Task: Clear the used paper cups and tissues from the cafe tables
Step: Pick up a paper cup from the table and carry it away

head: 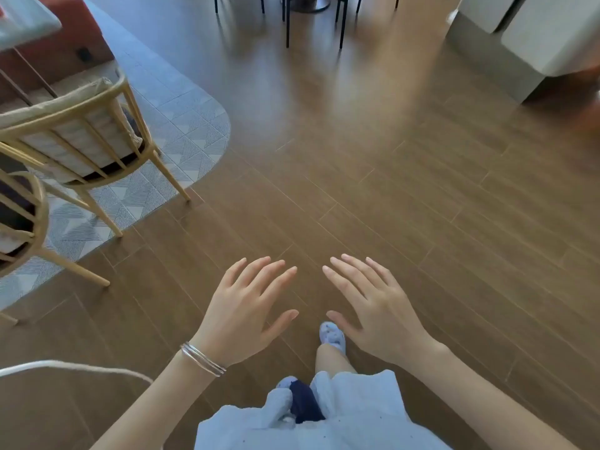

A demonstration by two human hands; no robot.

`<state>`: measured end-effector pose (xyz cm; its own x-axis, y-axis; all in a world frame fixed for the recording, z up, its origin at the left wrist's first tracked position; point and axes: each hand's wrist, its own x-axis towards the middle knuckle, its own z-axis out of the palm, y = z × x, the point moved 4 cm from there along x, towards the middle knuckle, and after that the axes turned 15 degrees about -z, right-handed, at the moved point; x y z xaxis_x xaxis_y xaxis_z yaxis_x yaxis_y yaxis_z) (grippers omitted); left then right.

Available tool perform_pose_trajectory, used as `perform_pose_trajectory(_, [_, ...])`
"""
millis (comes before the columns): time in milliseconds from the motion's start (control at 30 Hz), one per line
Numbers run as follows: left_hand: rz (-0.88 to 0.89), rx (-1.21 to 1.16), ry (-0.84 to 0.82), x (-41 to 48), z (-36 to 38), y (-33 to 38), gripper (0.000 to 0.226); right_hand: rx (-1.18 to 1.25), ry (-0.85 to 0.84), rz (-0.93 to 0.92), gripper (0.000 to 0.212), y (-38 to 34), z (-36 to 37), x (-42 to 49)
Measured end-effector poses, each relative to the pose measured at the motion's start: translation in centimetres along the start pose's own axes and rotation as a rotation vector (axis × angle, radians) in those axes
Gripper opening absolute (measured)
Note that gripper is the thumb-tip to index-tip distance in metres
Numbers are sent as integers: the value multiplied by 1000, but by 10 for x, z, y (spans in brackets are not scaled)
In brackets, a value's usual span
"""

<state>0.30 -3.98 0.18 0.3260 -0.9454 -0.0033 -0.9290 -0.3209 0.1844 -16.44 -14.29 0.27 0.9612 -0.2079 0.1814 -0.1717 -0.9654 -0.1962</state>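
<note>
Our pale blue dress (pixel 341 414) fills the bottom edge, with one leg stepping forward in a light patterned shoe (pixel 331 334). Above it we hold both hands out, palms down, over the wooden floor (pixel 389 190). The left hand (pixel 242 315), with thin silver bangles (pixel 203 358) at the wrist, has its fingers straight and fanned apart. The right hand (pixel 376 315) mirrors it, fingers spread, the two thumbs near each other but apart. Neither hand grips or touches anything. A white curved rail (pixel 65 365) crosses the lower left.

Farther left, two light wooden chairs stand on a grey patterned tile patch (pixel 194 125): a nearer chair (pixel 19 222) cut off by the edge and a cushioned chair (pixel 81 131) beyond it. Behind them a red bench (pixel 65 37) runs along the wall, and the corner of a pale table (pixel 29 21) juts in at top left, well apart from both hands. From here we cannot tell where the paper cups and tissues lie. At the far top, black chair legs (pixel 287 24) stand on the wood, and a white counter block (pixel 535 37) sits at upper right.
</note>
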Motion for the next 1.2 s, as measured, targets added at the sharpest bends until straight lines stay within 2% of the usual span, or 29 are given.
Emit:
perform_pose_trajectory(200, [-22, -17, 40, 47, 8, -1, 57, -6, 31, -52, 52, 50, 1, 26])
perform_pose_trajectory(433, [-104, -31, 56, 145, 9, 5, 57, 0, -12, -127, 52, 152, -7, 78])
perform_pose_trajectory(667, [-191, -48, 62, 238, -1, 15, 56, 4, 17, -198, 51, 251, -36, 143])
perform_pose_trajectory(1000, [-251, -40, 10, 322, -2, -10, 58, 26, 1, -268, 51, 313, -26, 221])
perform_pose_trajectory(1200, [-256, -43, 28, 388, -6, -63, 61, 42, -20, -272, 51, 348, -9, 292])
